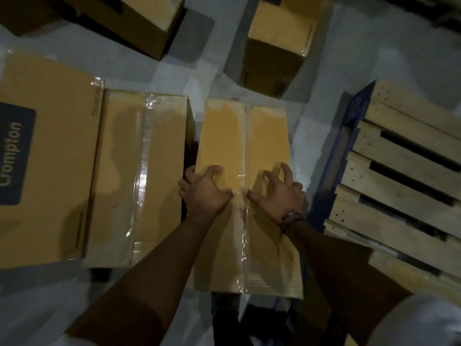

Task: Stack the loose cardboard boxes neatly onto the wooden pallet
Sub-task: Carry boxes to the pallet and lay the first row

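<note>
Left hand (204, 189) grips the left edge of the taped cardboard box (239, 136) on the floor (314, 126). Right hand (279, 196) rests arched fingers on the box top; whether it grips cannot be told. A second taped box (139, 171) stands just left of this box; the wooden pallet (399, 171) lies to its right.

Inspector: How many views are on record?
Clerk: One, worn on the person's head.
Inspector: Direction?
Clerk: Forward and steeply down, almost square onto the top of the taped box (224, 136) and the floor (311, 136).
Inspector: Range?
Clerk: Close, at arm's reach. The left forearm (154, 258) and right forearm (324, 258) enter from the lower edge. The wide lens bends the pallet (374, 221) at the right edge.
</note>
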A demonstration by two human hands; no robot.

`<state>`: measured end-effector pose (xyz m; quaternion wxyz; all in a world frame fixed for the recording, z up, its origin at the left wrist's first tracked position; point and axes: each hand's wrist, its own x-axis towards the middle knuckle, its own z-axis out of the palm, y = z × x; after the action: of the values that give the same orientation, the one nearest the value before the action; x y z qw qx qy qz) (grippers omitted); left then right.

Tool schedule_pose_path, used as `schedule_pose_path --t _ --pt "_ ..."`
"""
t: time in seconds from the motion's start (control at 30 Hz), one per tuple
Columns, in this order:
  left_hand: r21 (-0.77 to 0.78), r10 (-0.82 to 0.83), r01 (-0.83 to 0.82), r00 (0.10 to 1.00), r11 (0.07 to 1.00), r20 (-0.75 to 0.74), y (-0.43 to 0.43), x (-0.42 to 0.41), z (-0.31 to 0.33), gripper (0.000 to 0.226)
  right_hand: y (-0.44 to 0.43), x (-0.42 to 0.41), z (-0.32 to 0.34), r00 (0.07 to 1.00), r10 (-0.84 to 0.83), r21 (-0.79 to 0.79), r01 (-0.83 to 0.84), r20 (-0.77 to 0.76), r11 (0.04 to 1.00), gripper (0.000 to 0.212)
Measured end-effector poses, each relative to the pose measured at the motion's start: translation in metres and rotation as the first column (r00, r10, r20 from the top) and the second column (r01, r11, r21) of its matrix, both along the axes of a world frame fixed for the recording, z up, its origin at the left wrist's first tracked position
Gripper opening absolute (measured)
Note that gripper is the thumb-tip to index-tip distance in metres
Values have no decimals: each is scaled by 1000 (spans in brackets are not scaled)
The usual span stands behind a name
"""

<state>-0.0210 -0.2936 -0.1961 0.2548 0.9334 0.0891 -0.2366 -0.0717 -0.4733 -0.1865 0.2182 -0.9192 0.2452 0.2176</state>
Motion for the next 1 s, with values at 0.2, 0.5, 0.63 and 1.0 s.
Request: schedule_pose_path --t 0.2,0.5,0.63,1.0 --pt "-33 -39 40 999 999 32 16 -40 76 70 19 -38 70 999 18 -144 -10 50 990 81" --pt "-139 -120 152 969 978 215 56 -173 222 70 61 -175 213 976 -47 -241 99 214 966 74" --pt "-128 -177 227 931 965 318 64 -240 272 70 71 -252 257 938 -113 -228 195 328 954 71" --pt "-130 -296 344 909 930 292 -5 -426 307 58 20 -473 288 891 -313 -245 401 330 883 72"
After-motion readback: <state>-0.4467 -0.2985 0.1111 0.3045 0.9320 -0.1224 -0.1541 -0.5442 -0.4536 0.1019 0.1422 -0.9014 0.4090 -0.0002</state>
